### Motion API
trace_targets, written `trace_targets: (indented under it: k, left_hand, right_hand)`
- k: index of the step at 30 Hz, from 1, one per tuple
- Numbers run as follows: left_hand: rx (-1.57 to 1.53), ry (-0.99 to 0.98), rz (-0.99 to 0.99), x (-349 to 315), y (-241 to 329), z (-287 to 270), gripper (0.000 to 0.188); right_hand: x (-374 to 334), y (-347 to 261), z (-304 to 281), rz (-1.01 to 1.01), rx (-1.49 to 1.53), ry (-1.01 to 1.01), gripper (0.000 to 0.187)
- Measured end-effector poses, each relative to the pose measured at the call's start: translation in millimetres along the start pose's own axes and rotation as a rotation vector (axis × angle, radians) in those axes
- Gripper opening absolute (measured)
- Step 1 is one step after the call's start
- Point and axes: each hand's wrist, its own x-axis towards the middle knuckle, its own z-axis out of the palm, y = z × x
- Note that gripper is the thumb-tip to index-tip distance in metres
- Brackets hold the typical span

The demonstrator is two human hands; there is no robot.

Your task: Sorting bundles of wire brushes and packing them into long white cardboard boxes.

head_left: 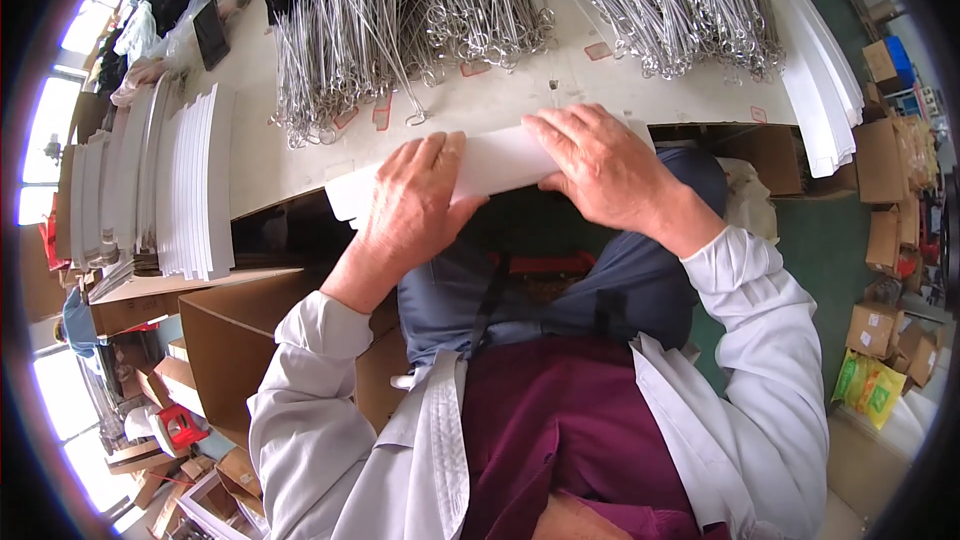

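Both my hands grip a long white folded card (495, 162) at the near edge of the table. My left hand (415, 190) is closed round its left part, thumb on the near side and fingers over the top. Over the right part, my right hand (600, 165) is closed with its thumb below and its fingers curled on top. Whether the card is a flat sleeve or a box cannot be made out. Just beyond it, thin wire-handled brushes (355, 60) with looped ends lie in heaps, some black bristles showing at the far side.
The white table (270, 155) spans the front. Stacks of white card strips stand at left (195, 190) and lie at right (815, 70). A dark phone-like slab (210, 35) rests at the far left. Below the table sits an open cardboard box (235, 340); more cartons (880, 165) stand at right.
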Motion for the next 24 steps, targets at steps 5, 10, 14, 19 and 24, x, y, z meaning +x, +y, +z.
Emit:
trace_targets:
  k: [5, 10, 14, 19, 24]
  left_hand:
    - [0.025, 0.032, -0.090, 21, -16, 13, 0.060]
    - [0.059, 0.151, -0.071, 41, -31, 20, 0.056]
    - [0.080, 0.150, -0.087, 54, -37, 26, 0.053]
    - [0.116, 0.250, -0.091, 30, -29, 36, 0.052]
    - [0.107, 0.175, -0.088, 20, -23, 37, 0.062]
  right_hand:
    - [22, 31, 17, -0.013, -0.041, 0.066, 0.054]
    - [35, 47, 33, 0.006, -0.046, 0.158, 0.051]
    - [39, 58, 44, 0.078, -0.009, 0.201, 0.056]
    - [28, 40, 37, 0.091, 0.102, 0.153, 0.058]
    - [20, 36, 38, 0.054, 0.014, 0.071, 0.068]
